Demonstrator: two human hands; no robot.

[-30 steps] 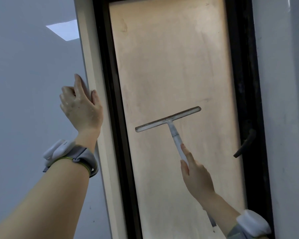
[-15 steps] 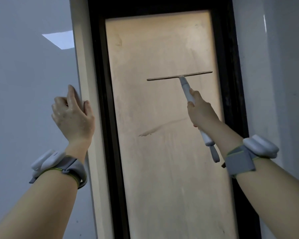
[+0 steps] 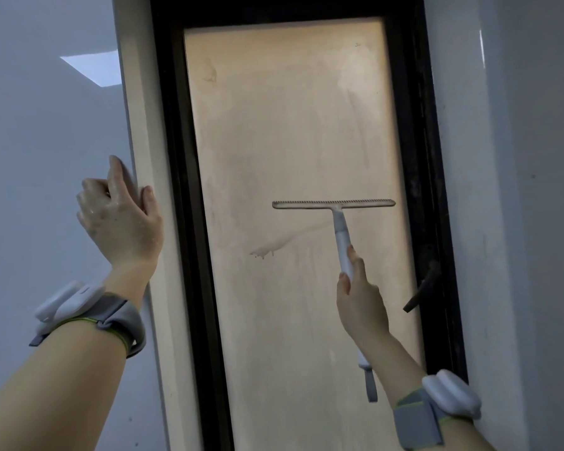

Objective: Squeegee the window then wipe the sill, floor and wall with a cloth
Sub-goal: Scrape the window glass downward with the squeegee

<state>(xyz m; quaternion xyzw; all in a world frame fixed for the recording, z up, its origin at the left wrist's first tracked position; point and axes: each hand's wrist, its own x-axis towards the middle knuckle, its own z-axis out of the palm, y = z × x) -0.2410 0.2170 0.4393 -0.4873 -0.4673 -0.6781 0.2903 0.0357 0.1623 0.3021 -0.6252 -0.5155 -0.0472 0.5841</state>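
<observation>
A tall narrow window pane (image 3: 293, 141) with a yellowish, streaky film sits in a black frame (image 3: 176, 190). A white squeegee (image 3: 334, 205) lies against the glass on the right half, its blade level at mid-height. My right hand (image 3: 360, 301) grips its handle from below; the handle's end and a grey loop stick out under my wrist. My left hand (image 3: 121, 216) rests on the pale corner of the wall (image 3: 144, 141) left of the frame, fingers curled around the edge. A dirty smear with drips (image 3: 274, 247) runs below and left of the blade. No cloth is in view.
A black window handle (image 3: 420, 291) juts from the right side of the frame, close to my right hand. Grey walls (image 3: 502, 190) flank the window on both sides. A ceiling light panel (image 3: 93, 68) shows upper left. Both wrists wear grey bands with white devices.
The squeegee went up the glass from mid-height to near the top, then came back down the right half to mid-height. A smear stays where the blade started. My left hand has kept its hold.
</observation>
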